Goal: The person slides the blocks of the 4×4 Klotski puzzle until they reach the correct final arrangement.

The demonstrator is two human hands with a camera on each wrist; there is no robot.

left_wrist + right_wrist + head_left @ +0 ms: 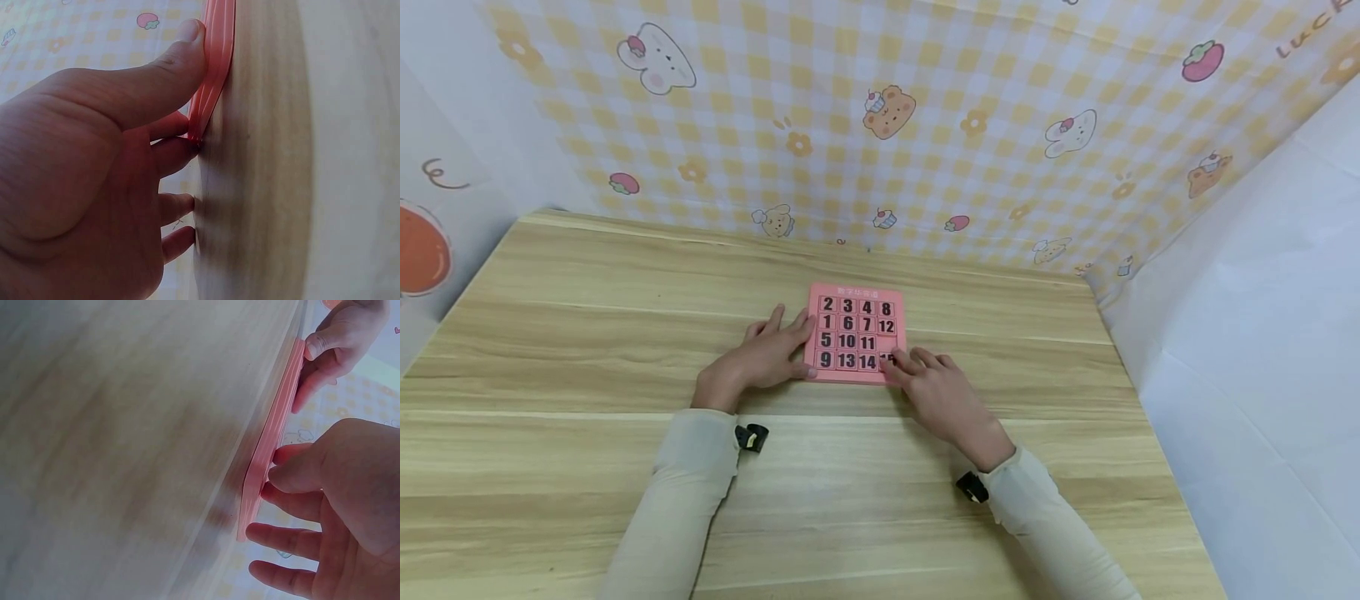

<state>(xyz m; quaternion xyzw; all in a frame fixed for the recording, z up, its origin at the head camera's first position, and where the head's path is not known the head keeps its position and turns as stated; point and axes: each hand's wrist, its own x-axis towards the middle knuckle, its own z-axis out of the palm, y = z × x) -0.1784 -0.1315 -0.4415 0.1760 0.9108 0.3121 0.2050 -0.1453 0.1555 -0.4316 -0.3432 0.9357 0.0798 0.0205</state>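
A pink number sliding puzzle (857, 293) lies flat on the table, with numbered tiles in rows. The third row ends in a gap to the right of tile 11 (868, 342). My left hand (765, 354) holds the puzzle at its left side, the thumb on the near left corner; in the left wrist view the thumb (181, 59) lies against the pink frame. My right hand (936, 392) touches the near right corner with its fingertips, partly covering tile 15 (891, 359). In the right wrist view its outer fingers (284, 540) are spread and relaxed.
The wood-grain table (587, 333) reaches back to a yellow checked cloth (820, 167) with cartoon prints. White sheeting (1247, 333) borders the right side. Dark wrist devices (751, 437) sit at both sleeve cuffs.
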